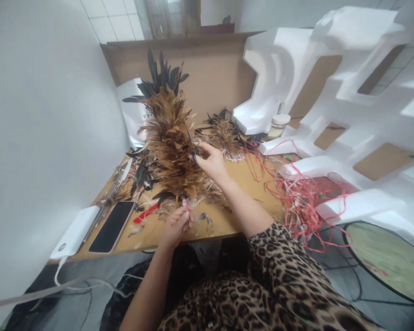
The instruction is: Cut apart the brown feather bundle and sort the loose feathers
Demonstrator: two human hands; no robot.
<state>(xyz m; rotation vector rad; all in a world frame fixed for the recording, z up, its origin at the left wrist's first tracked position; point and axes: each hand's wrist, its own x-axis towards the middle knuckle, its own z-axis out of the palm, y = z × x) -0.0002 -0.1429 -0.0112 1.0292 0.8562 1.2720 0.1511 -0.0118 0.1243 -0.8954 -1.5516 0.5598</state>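
Observation:
A tall bundle of brown and black feathers [169, 138] stands upright over the wooden table [241, 174]. My left hand [177, 225] is closed in a pinch on the bundle's lower end, where a pale strip is wound. Higher up, my right hand [210, 161] has its fingers curled against the bundle's right side, pinching a dark feather. Loose feathers [141, 177] lie scattered under and left of the bundle.
A smaller feather bunch [224, 135] lies behind. Red string [296, 193] is tangled at the right. A black phone [112, 226] and white power bank [76, 232] lie at the left front. White foam packing [331, 92], a small jar [278, 125] and a cardboard sheet [214, 69] stand behind.

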